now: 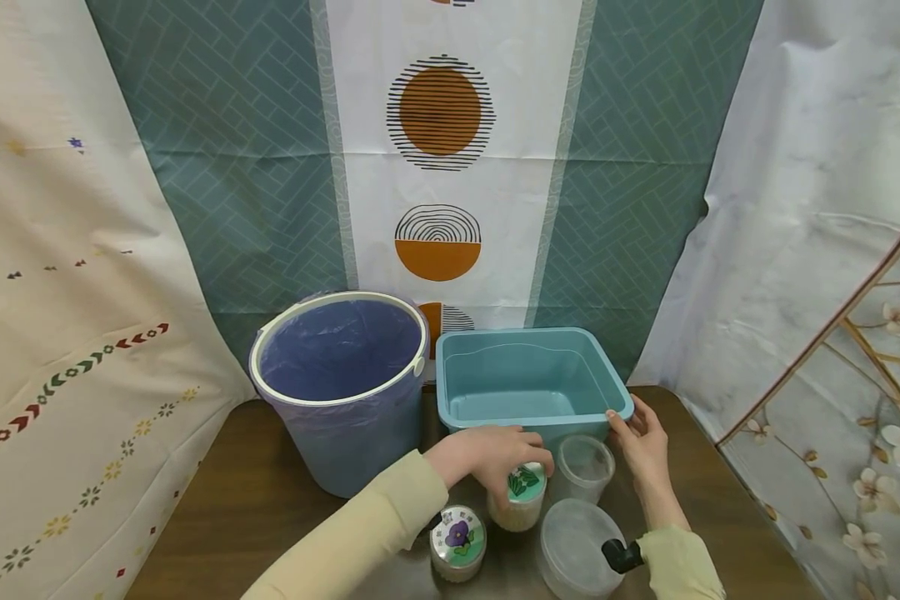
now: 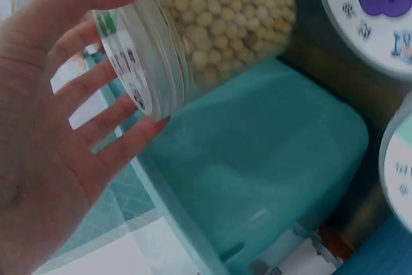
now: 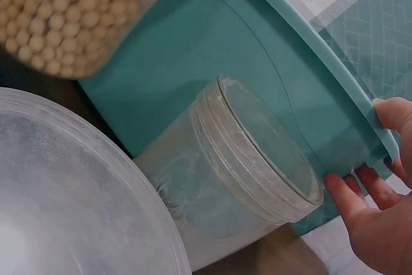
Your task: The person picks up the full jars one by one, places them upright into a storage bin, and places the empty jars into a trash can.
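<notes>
My left hand (image 1: 487, 454) grips the lid of a clear jar of pale round beans (image 1: 516, 517) from above. In the left wrist view the thumb and fingers spread round that lid, which bears a green leaf print, and the beans (image 2: 225, 24) show through the side. My right hand (image 1: 642, 446) holds the near right corner of a teal plastic tub (image 1: 521, 367), thumb over the rim and fingers below it. Beside that hand stands a clear empty-looking jar (image 3: 238, 159), close against the tub's front wall.
A larger clear round container (image 1: 581, 546) stands in front of the empty jar. Left of it is a jar with a purple flower lid (image 1: 458, 537). A blue bucket with a bag liner (image 1: 367, 442) stands left of the tub. Patterned cloth (image 1: 442, 183) hangs behind the brown table (image 1: 217, 533).
</notes>
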A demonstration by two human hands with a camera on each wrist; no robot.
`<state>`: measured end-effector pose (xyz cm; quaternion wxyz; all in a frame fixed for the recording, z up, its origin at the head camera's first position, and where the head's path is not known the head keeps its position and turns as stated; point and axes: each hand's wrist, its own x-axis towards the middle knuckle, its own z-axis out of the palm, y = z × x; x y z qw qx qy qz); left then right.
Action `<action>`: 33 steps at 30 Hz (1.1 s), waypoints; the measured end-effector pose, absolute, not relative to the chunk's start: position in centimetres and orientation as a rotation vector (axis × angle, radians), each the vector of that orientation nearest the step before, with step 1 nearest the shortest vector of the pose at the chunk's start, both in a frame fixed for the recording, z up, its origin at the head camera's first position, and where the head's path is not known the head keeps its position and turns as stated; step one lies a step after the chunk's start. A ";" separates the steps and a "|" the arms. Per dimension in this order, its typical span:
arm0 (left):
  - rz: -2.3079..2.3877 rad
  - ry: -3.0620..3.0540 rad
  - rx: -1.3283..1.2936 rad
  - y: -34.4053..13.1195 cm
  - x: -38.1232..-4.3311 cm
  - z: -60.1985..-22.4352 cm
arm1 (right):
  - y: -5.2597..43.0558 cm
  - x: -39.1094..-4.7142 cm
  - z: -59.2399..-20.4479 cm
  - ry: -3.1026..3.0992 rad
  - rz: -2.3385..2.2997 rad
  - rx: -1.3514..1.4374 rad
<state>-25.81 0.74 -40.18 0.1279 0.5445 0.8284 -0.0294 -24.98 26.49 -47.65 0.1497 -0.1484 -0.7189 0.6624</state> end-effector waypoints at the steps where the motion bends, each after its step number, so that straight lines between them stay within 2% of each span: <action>1: -0.079 2.398 1.592 0.8 -26.0 -39.9 | 26.5 -25.0 -47.7 -2.067 1.903 -0.433; 9: -0.041 2.260 1.639 1.5 -26.8 -36.7 | 26.6 -24.8 -47.6 -2.058 1.917 -0.434; 23: -0.127 2.270 1.565 3.5 -28.8 -29.6 | 26.6 -24.6 -47.4 -2.054 1.954 -0.420; 33: -0.076 2.352 1.481 4.1 -31.5 -27.4 | 26.6 -24.7 -47.4 -2.068 1.959 -0.415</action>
